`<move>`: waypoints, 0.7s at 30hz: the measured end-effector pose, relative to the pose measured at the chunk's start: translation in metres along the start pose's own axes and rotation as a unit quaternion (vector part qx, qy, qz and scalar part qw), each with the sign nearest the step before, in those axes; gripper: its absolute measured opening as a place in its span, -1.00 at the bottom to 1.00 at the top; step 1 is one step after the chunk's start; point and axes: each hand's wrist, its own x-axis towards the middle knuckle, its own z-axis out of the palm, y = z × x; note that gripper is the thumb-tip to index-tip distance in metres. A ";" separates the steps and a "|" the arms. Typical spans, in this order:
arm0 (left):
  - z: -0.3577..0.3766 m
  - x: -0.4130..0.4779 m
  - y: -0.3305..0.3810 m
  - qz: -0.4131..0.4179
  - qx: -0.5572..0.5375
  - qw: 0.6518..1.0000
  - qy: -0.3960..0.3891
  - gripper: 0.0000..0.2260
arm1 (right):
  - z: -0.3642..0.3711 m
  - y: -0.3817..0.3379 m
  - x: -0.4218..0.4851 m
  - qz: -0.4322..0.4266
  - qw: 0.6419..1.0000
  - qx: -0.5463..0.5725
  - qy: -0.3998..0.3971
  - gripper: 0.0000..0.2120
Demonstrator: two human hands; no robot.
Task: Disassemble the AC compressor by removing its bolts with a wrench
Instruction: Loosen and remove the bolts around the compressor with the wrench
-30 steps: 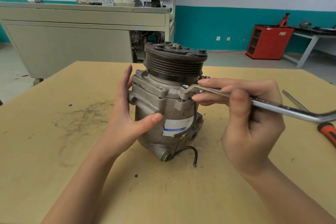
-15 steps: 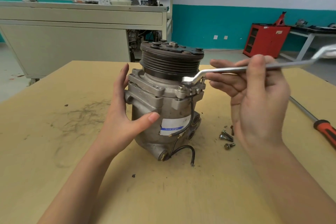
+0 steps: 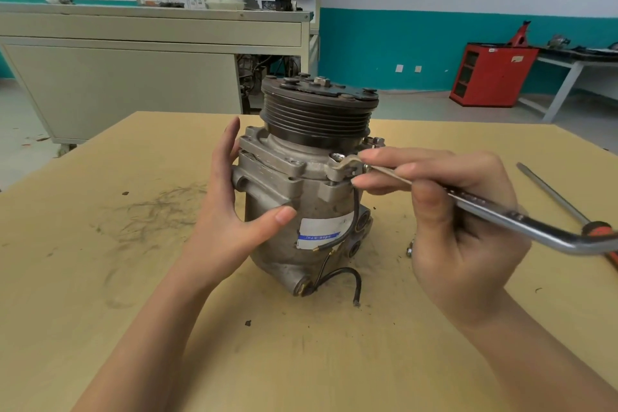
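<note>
1. Table (image 3: 100, 278): tan top, scuffed to the left of your left hand; both forearms lie over it.
2. Compressor (image 3: 311, 204): stands upright between your hands, with the dark grooved pulley (image 3: 317, 114) on top and a white-and-blue label (image 3: 321, 231) facing you.
3. Left hand (image 3: 230, 227): braces the compressor's left side, fingers straight up against the housing and thumb laid flat across the front. It is not clenched.
4. Right hand (image 3: 461, 237): grasps the wrench (image 3: 535, 231), thumb over the shaft and fingers reaching toward the compressor.
5. Wrench: bent chrome bar. Its ring end sits on a bolt (image 3: 335, 156) at the flange, just past your right fingertips, and its far end runs out past your right hand.
6. Screwdriver (image 3: 548, 192): lies on the table beyond your right hand, its orange handle partly behind the wrench.
7. Wire (image 3: 344, 274): a black loop at the compressor's base, between your wrists.
8. Small metal piece (image 3: 409, 249): just left of your right palm, mostly hidden, so you cannot tell what it is.
</note>
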 end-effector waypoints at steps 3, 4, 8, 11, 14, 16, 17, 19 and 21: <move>0.000 0.000 0.000 0.003 -0.005 1.000 -0.001 -0.05 | -0.001 0.007 0.005 0.085 0.992 0.080 0.048 -0.86; 0.001 0.000 0.000 0.002 -0.007 1.000 -0.002 -0.05 | -0.002 0.011 0.008 0.152 0.979 0.112 0.072 -0.82; 0.000 0.000 0.000 -0.002 -0.011 1.000 -0.001 -0.04 | -0.009 0.025 0.019 0.423 0.857 0.257 0.141 -0.78; 0.000 0.000 0.000 0.000 -0.009 1.000 -0.004 -0.03 | -0.014 0.027 0.023 0.443 0.818 0.314 0.189 -0.84; 0.000 -0.001 0.002 -0.007 -0.010 1.000 -0.004 -0.03 | -0.018 0.017 0.027 0.396 0.856 0.291 0.164 -0.76; 0.000 -0.001 0.003 -0.008 -0.009 1.000 -0.004 -0.05 | -0.019 0.008 0.028 0.355 0.892 0.246 0.135 -0.64; 0.000 -0.001 0.004 -0.009 -0.008 1.000 -0.005 -0.05 | -0.018 0.004 0.026 0.326 0.913 0.213 0.123 -0.61; 0.000 -0.001 0.004 -0.009 -0.006 1.000 -0.005 -0.03 | -0.013 -0.003 0.021 0.259 0.950 0.143 0.098 -0.62; 0.000 -0.001 0.003 -0.009 -0.003 1.000 -0.005 -0.02 | -0.009 -0.007 0.015 0.183 0.977 0.084 0.070 -0.66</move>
